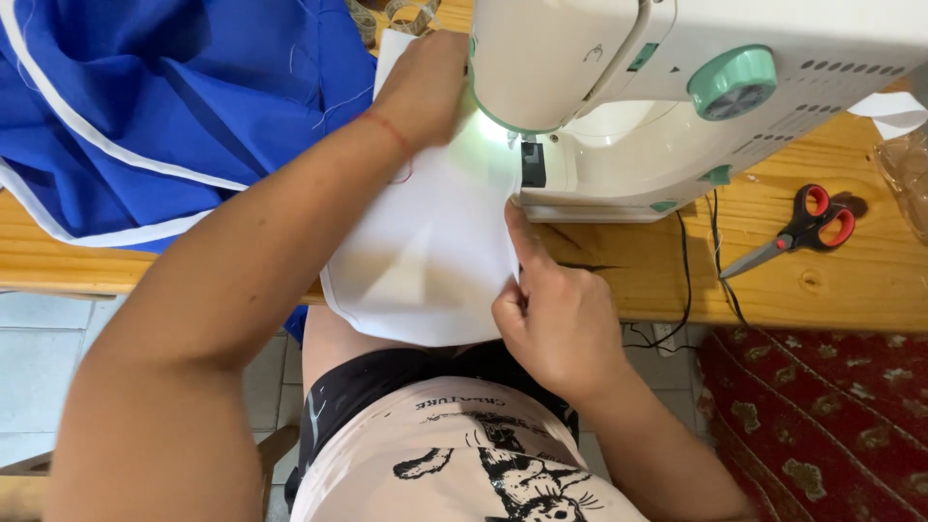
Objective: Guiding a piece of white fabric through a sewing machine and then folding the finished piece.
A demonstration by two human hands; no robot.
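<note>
Left hand (422, 85) flat on white fabric (425, 251) beside sewing machine (677, 87), fingers hidden, openness unclear. Right hand (556, 319) fingers (517, 232) pinched closed on fabric edge.

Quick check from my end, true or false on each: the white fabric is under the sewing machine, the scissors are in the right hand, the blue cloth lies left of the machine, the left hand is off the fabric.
1. The white fabric runs under the sewing machine. True.
2. The scissors are in the right hand. False: they lie on the wooden table, right of the machine; the right hand pinches the fabric's edge.
3. The blue cloth lies left of the machine. True.
4. The left hand is off the fabric. False: it rests on it beside the machine.
</note>
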